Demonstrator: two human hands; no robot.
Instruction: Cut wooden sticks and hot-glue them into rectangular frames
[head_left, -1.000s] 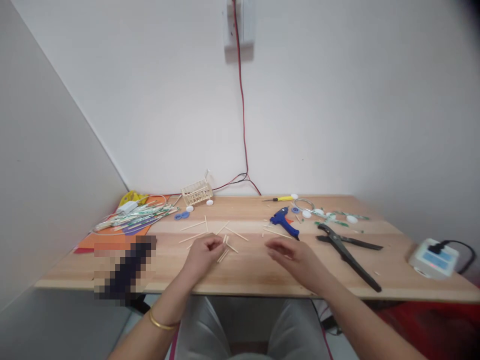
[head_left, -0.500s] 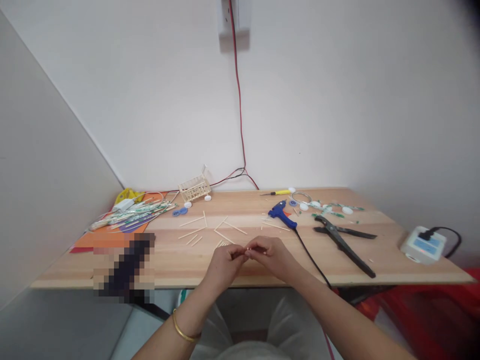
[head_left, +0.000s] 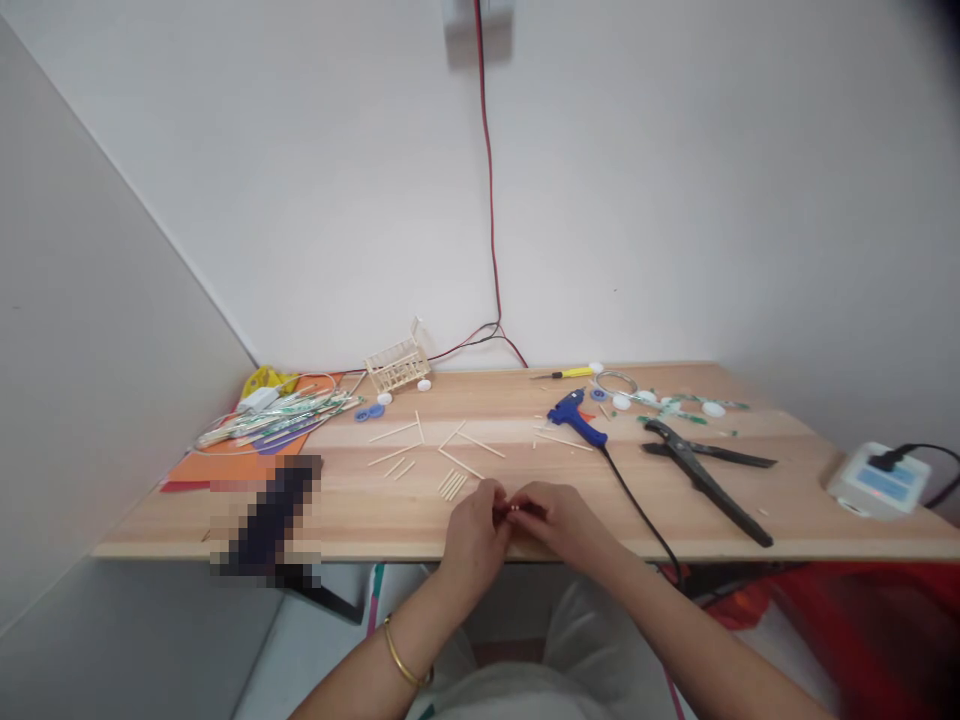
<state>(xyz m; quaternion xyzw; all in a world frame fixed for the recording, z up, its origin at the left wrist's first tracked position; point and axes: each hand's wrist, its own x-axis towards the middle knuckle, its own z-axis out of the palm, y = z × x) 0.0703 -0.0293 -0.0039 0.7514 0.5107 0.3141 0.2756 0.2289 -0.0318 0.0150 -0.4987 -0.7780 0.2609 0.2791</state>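
My left hand (head_left: 474,530) and my right hand (head_left: 559,518) meet at the near edge of the wooden table (head_left: 787,510), fingertips pinched together. Between them is something small that I cannot make out, probably a thin stick. Just beyond my hands lie several short wooden sticks (head_left: 452,485), and longer ones (head_left: 457,447) are scattered further back. A gold bangle (head_left: 405,655) sits on my left wrist.
A blue glue gun (head_left: 574,417) with a black cord, black pliers (head_left: 705,470), a yellow screwdriver (head_left: 566,373) and white caps lie right. A small stick cart (head_left: 396,365), coloured papers (head_left: 247,445) and a blurred dark object (head_left: 270,520) lie left. A power strip (head_left: 877,480) sits far right.
My hands have come together from apart: the left left the stick pile, the right moved in, and both drew back to the near table edge, pinched on something small.
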